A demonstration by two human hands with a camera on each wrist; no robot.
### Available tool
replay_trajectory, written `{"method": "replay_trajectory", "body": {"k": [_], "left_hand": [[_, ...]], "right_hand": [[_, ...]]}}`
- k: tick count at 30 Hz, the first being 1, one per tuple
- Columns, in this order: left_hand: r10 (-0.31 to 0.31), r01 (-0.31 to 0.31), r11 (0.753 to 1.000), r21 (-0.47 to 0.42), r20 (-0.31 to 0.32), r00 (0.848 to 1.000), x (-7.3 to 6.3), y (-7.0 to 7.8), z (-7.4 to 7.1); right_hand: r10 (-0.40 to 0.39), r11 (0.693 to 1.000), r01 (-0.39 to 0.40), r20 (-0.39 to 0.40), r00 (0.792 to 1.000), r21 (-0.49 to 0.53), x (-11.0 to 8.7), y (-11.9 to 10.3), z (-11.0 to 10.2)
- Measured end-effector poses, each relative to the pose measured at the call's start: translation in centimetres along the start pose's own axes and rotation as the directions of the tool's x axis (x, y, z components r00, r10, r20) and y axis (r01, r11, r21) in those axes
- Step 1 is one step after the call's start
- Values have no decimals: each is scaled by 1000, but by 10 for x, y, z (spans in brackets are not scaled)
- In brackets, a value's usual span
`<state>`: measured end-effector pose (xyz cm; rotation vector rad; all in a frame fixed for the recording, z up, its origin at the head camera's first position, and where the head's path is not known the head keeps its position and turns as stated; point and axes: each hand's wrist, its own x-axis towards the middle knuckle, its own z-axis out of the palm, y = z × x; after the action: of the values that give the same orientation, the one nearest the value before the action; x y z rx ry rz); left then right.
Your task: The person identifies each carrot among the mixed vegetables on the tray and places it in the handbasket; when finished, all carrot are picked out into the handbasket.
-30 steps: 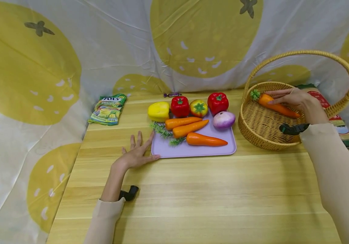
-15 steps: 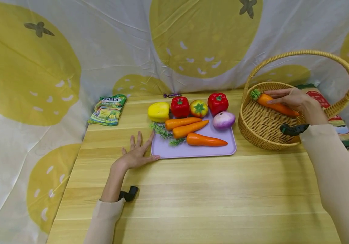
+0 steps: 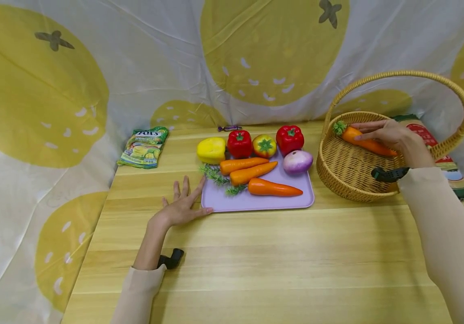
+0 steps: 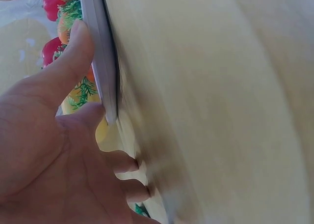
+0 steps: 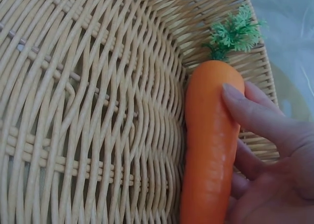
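Inside the wicker basket [image 3: 353,191], my right hand [image 3: 395,135] grips a carrot [image 3: 363,139] with a green leafy top. The right wrist view shows the thumb across the thick end of the carrot [image 5: 211,135], fingers behind it, beside the woven wall. My left hand [image 3: 181,207] has its fingers spread, with thumb and index at the left edge of the lilac tray [image 3: 256,206]. On the tray lie several vegetables: carrots [image 3: 276,187], a purple-white onion [image 3: 298,162], red bell peppers [image 3: 239,144], a yellow pepper [image 3: 211,150] and a yellow-red round vegetable [image 3: 264,146].
The basket's tall handle [image 3: 402,74] arches over my right hand. Behind the basket lies a green and red bag [image 3: 452,168]. A green candy packet [image 3: 144,147] rests at the back left, and a purple wrapped candy [image 3: 230,128] lies behind the tray. A patterned cloth [image 3: 167,58] hangs behind the table.
The head view has shifted very slightly. Both hands, the carrot, the tray and the basket keep practically the same places.
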<state>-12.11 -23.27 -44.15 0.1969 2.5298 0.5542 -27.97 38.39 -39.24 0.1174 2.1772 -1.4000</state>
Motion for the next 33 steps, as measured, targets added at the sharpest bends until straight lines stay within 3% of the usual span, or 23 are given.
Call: {"method": "replay_trajectory", "body": {"k": [9,16,23,27,30,33], "left_hand": [[3,-3,1000,-5,-6,1000,1,2,0],[-4,4,1000,-9,1,1000,1,2,-1],[-3,3,1000,-7,-3,1000,0,1,-1],[-4,4,1000,-4,-3,1000,2,0,0],[-5,5,1000,-1,-2,1000,2,-1,1],[-8,8,1000,2,-2,1000,2,-2,2]], "right_hand": [[13,997,-14,-14,1000,-72,-2,-1,-4],[-68,989,65,-15,998,-135,-13,-15,-6],[-91,970,76,-54,994,-233,-43,-38,-2],[-113,978,95,-87,990,-188,-68,-44,4],[-164,977,142,-129,978,-159,-85,-44,13],[-259,955,227,-160,953,-190,-102,-45,25]]}}
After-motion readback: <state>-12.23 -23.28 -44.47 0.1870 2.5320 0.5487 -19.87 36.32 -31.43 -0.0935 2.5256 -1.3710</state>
